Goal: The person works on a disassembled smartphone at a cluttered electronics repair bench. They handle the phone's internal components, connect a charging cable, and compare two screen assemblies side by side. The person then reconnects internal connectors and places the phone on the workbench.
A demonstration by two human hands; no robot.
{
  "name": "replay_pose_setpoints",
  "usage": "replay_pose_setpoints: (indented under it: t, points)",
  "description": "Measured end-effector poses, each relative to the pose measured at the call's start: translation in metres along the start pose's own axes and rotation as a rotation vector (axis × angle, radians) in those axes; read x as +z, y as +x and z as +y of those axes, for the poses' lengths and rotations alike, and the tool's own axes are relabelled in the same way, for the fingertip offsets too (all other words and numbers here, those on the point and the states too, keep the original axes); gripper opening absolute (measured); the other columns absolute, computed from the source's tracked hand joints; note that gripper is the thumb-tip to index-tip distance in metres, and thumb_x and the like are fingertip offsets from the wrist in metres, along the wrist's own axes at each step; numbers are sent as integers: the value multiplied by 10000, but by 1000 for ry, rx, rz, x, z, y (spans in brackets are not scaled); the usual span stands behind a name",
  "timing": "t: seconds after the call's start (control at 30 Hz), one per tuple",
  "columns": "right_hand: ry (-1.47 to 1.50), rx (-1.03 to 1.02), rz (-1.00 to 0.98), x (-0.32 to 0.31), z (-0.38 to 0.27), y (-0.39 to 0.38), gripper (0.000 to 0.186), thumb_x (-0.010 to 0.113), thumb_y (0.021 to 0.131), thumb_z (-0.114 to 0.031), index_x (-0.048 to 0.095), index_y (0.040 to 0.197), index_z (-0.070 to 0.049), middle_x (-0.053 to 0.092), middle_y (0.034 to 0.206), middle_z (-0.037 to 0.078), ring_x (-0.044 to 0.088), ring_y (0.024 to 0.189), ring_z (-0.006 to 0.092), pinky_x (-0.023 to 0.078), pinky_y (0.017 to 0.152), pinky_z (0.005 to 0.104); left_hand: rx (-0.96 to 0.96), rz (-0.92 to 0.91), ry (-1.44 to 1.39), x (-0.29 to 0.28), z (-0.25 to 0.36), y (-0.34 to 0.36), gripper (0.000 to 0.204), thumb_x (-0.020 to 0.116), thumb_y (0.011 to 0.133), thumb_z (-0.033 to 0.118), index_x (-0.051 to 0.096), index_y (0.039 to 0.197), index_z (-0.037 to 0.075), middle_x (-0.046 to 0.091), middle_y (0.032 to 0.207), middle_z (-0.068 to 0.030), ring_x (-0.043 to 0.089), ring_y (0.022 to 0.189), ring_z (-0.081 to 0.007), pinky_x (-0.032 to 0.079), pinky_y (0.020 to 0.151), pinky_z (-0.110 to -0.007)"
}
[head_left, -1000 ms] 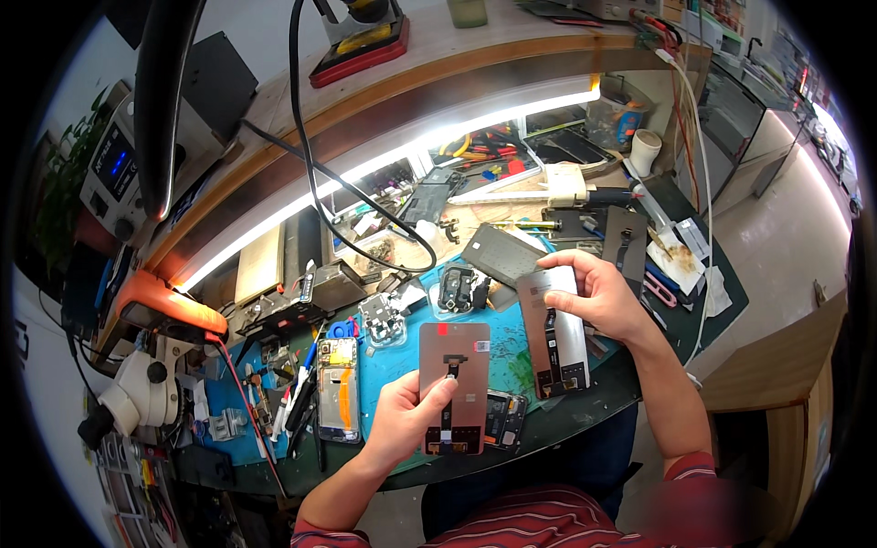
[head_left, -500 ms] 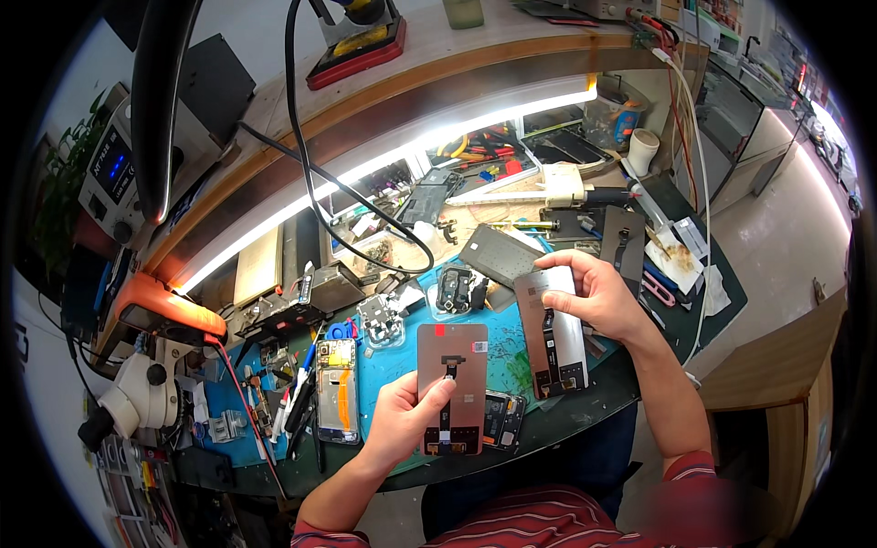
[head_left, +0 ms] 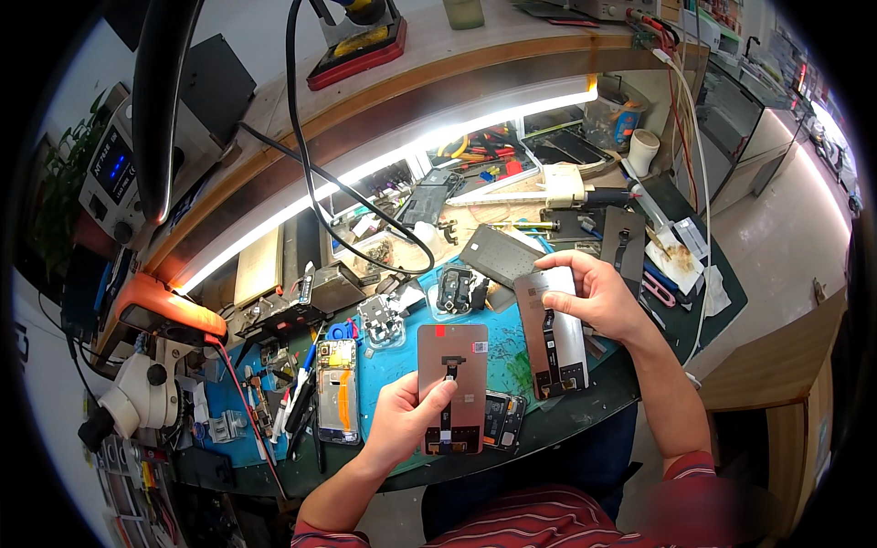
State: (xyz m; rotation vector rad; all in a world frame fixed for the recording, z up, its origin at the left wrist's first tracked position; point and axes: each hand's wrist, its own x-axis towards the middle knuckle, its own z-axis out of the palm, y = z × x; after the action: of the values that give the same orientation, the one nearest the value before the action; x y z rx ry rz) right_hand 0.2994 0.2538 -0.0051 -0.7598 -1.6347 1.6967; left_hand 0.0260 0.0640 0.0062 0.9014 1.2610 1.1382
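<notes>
My left hand (head_left: pixel 411 420) holds a copper-coloured phone screen (head_left: pixel 468 365), back up, by its left side, thumb on its black flex cable, red tab at the top. My right hand (head_left: pixel 589 297) grips a second, silvery-brown screen (head_left: pixel 566 352) by its top, thumb on its back above a similar flex cable. The two screens are upright side by side and apart over the blue mat (head_left: pixel 388 365). An opened phone frame with orange cable (head_left: pixel 336 390) lies left of my left hand; a dark opened phone (head_left: pixel 504 420) is partly behind the left screen.
An orange meter (head_left: pixel 174 315), a white microscope (head_left: pixel 137 397) and several tools stand at the left. Behind lie a dark panel (head_left: pixel 502 256), trays of parts (head_left: pixel 461 290) and a caliper-like tool (head_left: pixel 562 183). A black cable (head_left: pixel 311 173) hangs from the shelf (head_left: pixel 493 50).
Almost nothing has moved; both hands keep their screens, the right one only very slightly shifted.
</notes>
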Motion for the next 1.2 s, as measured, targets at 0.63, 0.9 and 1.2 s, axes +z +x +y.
replay_pose_setpoints:
  t: [0.63, 0.9, 1.2]
  points:
    - [-71, -57, -96, 1, -13, -6, 430, 759, 944, -109, 629, 1346, -27, 712, 1057, 35, 644, 926, 70, 542, 831, 261, -5, 29, -16, 3, 4, -6, 231, 683, 1034, 126, 686, 1185, -49, 739, 1060, -46, 647, 908, -61, 542, 791, -242]
    - [-289, -174, -239, -2, -26, -8, 423, 793, 929, -169, 680, 1326, -76, 719, 998, 17, 590, 805, 58, 492, 701, 240, 16, 49, -26, -1, 0, -10, 202, 687, 1022, 103, 676, 1153, -50, 736, 1058, -69, 664, 900, -81, 548, 795, -256]
    - [-324, -213, -258, -1, -22, -7, 425, 787, 914, -152, 682, 1316, -69, 716, 990, 20, 572, 760, 73, 474, 671, 249, 32, 36, -35, 1, 2, -9, 190, 681, 1023, 89, 677, 1148, -53, 736, 1063, -80, 672, 908, -89, 548, 805, -259]
